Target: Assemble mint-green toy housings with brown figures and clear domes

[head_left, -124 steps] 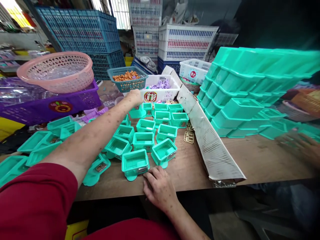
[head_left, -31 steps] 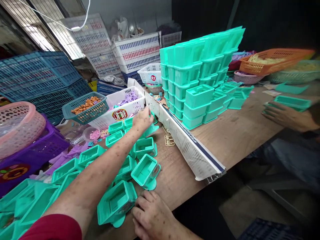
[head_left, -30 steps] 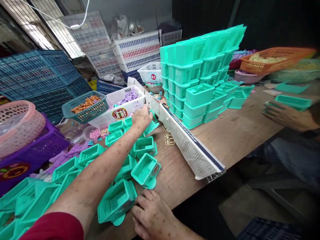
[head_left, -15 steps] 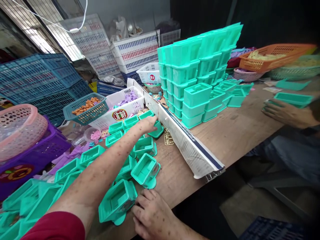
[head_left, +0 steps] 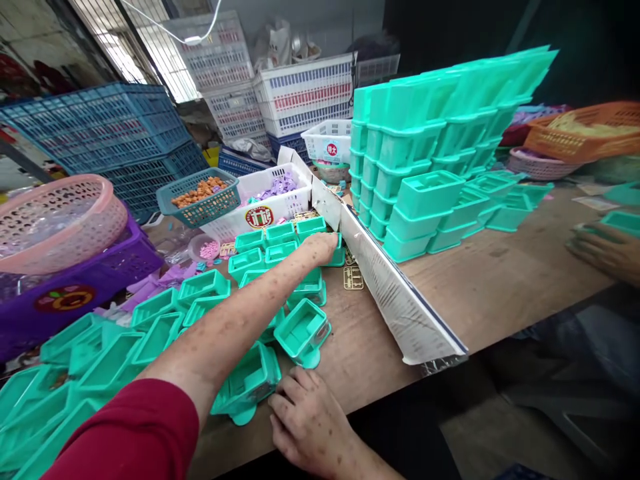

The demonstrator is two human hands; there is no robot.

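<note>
My left hand (head_left: pixel 321 248), its arm in a red sleeve, reaches far over rows of green plastic boxes. It is closed on a small green plastic box (head_left: pixel 336 255) at the end of a row, beside the cardboard divider; its fingertips are hidden behind the hand. My right hand (head_left: pixel 313 413) rests at the table's front edge, fingers apart and slightly bent, with nothing visible in it. Just beyond its fingers sits an open-topped green box with a rounded tab (head_left: pixel 303 330). Another green box (head_left: pixel 250 380) stands to its left, partly covered by my left forearm.
A cardboard divider (head_left: pixel 395 293) crosses the table (head_left: pixel 450 287). Beyond it rise stacked green boxes (head_left: pixel 405 140). Baskets of orange pieces (head_left: pixel 200 192) and purple pieces (head_left: pixel 280 187) stand behind. A gold-coloured parts frame (head_left: pixel 353 278) lies by the divider. Another person's hand (head_left: pixel 607 250) is at right.
The view has swung left, so things appear further right. My left hand and its green box have shifted slightly farther away, closer to the divider. My right hand stays at the table edge.
</note>
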